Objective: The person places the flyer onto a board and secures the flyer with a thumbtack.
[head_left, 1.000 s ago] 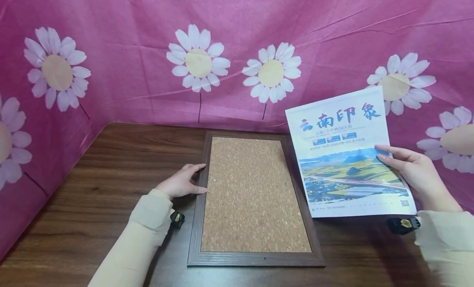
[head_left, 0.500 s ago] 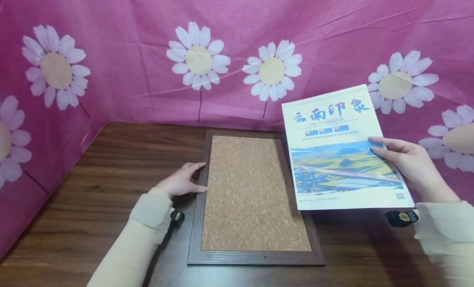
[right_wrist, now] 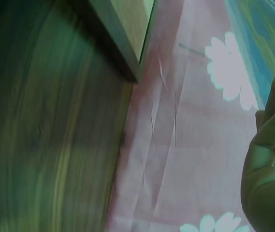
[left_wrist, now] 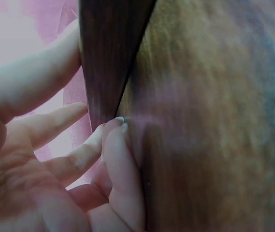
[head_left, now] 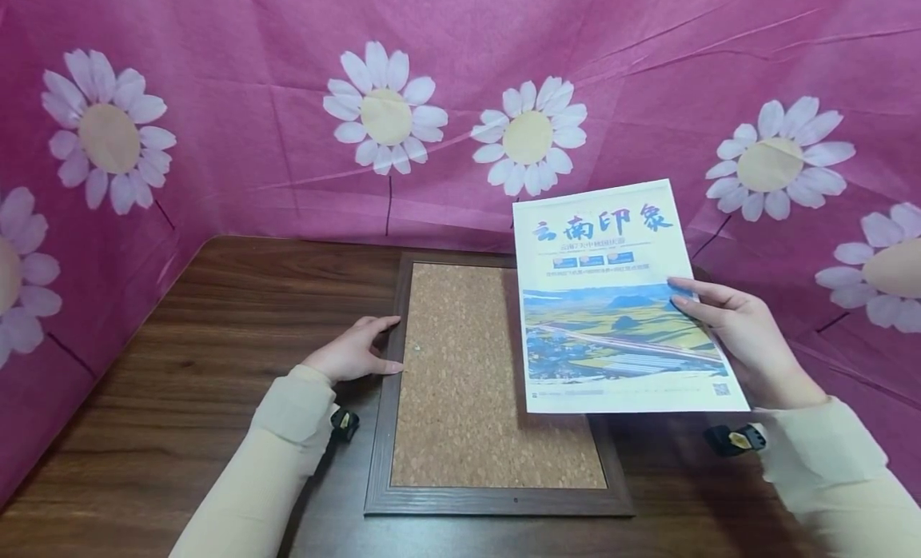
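Note:
In the head view, a brown wooden frame with a cork panel (head_left: 460, 382) lies on the table. My left hand (head_left: 351, 352) rests against its left edge, thumb and forefinger spread along the side. In the left wrist view, the fingertips of the left hand (left_wrist: 69, 145) touch the dark frame edge (left_wrist: 106, 58). My right hand (head_left: 744, 334) pinches a printed poster (head_left: 597, 302) by its right edge, thumb in front and other fingers partly hidden behind. The raised poster shows Chinese lettering above a landscape and covers the frame's upper right part.
The dark wood-grain table (head_left: 216, 366) runs back to a pink cloth (head_left: 273, 62) printed with white daisies. A black wrist device (head_left: 735, 440) sits below the right hand, and another wrist device (head_left: 344, 424) below the left.
The right hand has carried the poster leftward, from beside the frame to over its right side. The left hand and the frame have stayed in place.

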`<state>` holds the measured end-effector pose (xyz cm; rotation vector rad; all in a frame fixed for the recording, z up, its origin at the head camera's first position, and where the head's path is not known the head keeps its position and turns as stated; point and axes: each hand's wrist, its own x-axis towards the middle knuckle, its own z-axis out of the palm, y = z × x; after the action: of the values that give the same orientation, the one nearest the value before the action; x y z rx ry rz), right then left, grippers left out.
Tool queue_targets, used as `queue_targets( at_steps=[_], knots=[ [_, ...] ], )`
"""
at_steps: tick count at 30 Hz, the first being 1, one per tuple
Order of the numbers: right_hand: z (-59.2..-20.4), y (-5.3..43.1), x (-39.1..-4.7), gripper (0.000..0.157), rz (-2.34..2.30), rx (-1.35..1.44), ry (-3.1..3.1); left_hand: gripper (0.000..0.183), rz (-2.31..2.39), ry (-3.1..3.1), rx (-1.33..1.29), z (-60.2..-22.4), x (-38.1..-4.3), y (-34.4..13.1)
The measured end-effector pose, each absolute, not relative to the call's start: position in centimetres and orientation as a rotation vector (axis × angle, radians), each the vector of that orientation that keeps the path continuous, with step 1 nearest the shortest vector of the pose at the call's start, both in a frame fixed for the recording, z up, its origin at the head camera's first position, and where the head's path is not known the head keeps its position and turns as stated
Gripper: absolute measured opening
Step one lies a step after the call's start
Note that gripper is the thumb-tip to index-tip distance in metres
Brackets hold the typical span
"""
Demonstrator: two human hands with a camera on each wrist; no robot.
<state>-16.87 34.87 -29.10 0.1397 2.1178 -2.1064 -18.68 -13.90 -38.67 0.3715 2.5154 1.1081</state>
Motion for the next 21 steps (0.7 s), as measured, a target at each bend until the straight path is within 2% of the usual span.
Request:
queue_targets(
  at_steps=[21],
  knots=[
    [-33.1, 28.0, -14.4, 0.033, -2.064, 0.207, 2.115, 0.081, 1.093, 2.507, 0.364, -38.3, -18.4, -13.8]
  ],
)
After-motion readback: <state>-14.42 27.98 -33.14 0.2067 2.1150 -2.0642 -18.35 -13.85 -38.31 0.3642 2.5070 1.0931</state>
